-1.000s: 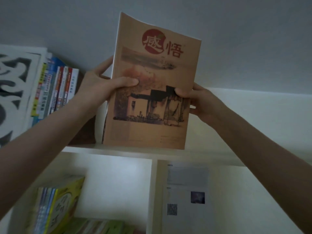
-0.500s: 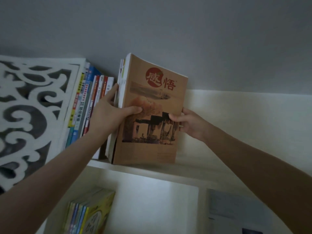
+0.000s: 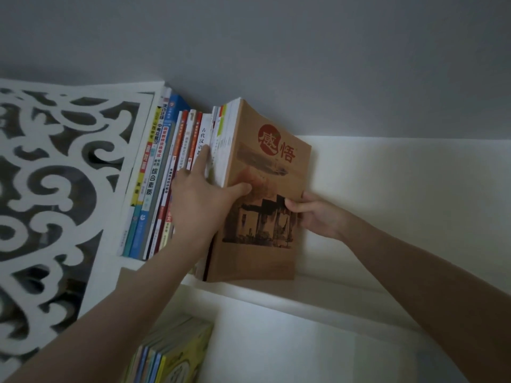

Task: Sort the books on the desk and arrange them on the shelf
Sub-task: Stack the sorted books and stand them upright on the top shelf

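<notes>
Two grips on one brown book (image 3: 262,261), standing upright on the top shelf (image 3: 304,297). Left grip (image 3: 199,208): thumb across the cover, fingers along the thin volumes packed against it. Right grip (image 3: 315,214): thumb pinching the cover's opposite edge, fingers hidden behind. Row of spines (image 3: 154,189) just outside the left grip, touching the bundle.

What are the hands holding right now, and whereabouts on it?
The brown-covered book, upright on the shelf. The left hand grips its left edge, thumb on the front cover; the right hand holds its right edge, about mid-height.
</notes>
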Available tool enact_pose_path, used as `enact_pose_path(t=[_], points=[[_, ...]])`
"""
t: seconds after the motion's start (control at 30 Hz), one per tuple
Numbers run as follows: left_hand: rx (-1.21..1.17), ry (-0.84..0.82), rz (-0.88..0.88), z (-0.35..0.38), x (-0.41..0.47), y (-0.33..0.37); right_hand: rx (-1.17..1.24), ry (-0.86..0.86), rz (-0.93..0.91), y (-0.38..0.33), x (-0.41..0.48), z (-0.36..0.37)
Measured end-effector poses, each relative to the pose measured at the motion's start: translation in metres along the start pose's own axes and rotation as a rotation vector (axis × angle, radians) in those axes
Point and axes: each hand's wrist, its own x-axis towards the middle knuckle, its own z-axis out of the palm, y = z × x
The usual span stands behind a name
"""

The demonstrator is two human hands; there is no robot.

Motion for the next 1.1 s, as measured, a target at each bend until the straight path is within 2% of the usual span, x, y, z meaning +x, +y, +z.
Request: enact_pose_path(t=[0.13,0.33,0.47,0.67,0.77,0.83,0.9,1.0,1.1], points=[[-0.016,0.049,-0.007,0.008,-0.007,0.001,-0.002,-0.071,0.011,0.007,0.017,-0.004],[-0.003,0.151,0.005,0.024,-0.010,0.002,-0.048,-0.082,0.020,0.010,0.035,-0.006],[0.089,0.210,0.028,0.033,-0.012,0.000,-0.101,-0.004,-0.008,0.018,0.042,0.003],[0.168,0.283,0.137,0.038,-0.011,-0.010,-0.266,0.234,-0.042,0.016,0.041,0.023],[0.197,0.172,0.223,0.033,-0.015,-0.015,-0.418,0.348,-0.045,0.014,0.035,0.031],[0.196,0.051,0.263,0.028,-0.016,-0.018,-0.493,0.340,-0.013,0.011,0.026,0.034],[0.196,-0.054,0.314,0.020,-0.015,-0.019,-0.550,0.222,-0.014,0.009,0.014,0.032],[0.312,-0.198,0.540,0.010,-0.022,-0.025,-0.649,-0.012,-0.044,0.012,-0.005,0.026],[0.407,-0.299,0.696,0.005,-0.028,-0.029,-0.651,-0.068,-0.060,0.021,-0.015,0.026]])
